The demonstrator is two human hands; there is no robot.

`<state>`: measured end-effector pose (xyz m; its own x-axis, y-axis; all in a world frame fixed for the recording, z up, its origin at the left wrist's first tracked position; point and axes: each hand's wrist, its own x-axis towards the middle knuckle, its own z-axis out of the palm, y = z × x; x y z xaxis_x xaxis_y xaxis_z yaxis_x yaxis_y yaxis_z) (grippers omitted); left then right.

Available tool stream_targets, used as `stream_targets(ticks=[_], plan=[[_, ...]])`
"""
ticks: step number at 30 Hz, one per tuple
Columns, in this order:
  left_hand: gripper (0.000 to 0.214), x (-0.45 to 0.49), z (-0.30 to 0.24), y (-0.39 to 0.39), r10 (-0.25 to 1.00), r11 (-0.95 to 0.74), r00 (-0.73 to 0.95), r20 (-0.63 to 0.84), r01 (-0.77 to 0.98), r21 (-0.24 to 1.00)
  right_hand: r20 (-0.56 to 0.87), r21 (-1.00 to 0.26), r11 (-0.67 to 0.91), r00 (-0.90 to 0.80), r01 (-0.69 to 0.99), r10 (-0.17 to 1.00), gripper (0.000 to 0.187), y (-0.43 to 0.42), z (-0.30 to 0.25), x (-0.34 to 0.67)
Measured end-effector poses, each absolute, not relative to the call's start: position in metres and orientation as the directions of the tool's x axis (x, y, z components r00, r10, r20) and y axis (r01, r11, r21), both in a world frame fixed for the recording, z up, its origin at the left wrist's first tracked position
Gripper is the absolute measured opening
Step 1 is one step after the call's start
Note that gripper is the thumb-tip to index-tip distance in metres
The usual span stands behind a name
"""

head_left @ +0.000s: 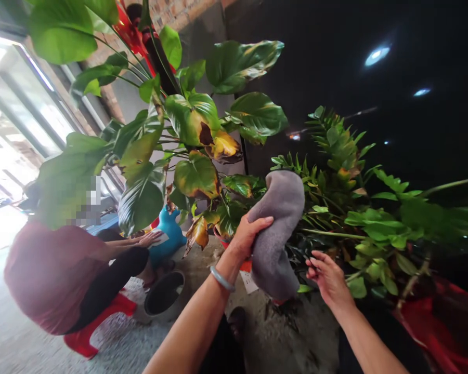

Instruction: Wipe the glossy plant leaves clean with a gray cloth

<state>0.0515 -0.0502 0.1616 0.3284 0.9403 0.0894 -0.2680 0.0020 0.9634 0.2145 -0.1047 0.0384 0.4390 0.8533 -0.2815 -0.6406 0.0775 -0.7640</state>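
My left hand (248, 235) is closed around a grey cloth (275, 228), held up in front of the plants; a pale bangle (222, 279) circles that wrist. My right hand (327, 278) is just right of the cloth's lower end, fingers apart and holding nothing, close to the leaves of a fern-like green plant (354, 208). Behind the cloth stands a tall large-leaved plant (195, 140) with several yellow and brown-edged leaves.
Another person in a red top (50, 272) sits on a red stool (89, 332) at the left, hands on a blue object (169, 234). A dark round basin (164, 293) lies on the grey floor. Red pot wrapping (444, 322) is at lower right. Windows line the left wall.
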Motion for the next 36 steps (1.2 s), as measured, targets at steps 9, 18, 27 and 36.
stream_targets(ticks=[9,18,27,36], plan=[[0.028,0.014,0.128,-0.084,0.743,0.251,0.593,-0.312,0.185,0.95,-0.377,-0.764,0.015,0.466,-0.645,0.801,0.026,-0.102,0.027,0.22],[0.041,0.028,0.132,-0.057,0.966,0.114,0.251,-0.059,-0.211,0.971,-0.317,-0.77,0.028,0.421,-0.637,0.85,0.03,-0.104,0.038,0.215],[0.036,-0.002,0.144,-0.075,0.901,0.147,0.427,-0.078,-0.132,0.98,-0.337,-0.792,-0.015,0.417,-0.61,0.844,0.026,-0.103,0.03,0.218],[0.04,0.012,0.111,-0.075,0.978,0.128,0.183,-0.097,-0.169,0.977,-0.322,-0.79,0.007,0.424,-0.613,0.847,0.03,-0.102,0.032,0.216]])
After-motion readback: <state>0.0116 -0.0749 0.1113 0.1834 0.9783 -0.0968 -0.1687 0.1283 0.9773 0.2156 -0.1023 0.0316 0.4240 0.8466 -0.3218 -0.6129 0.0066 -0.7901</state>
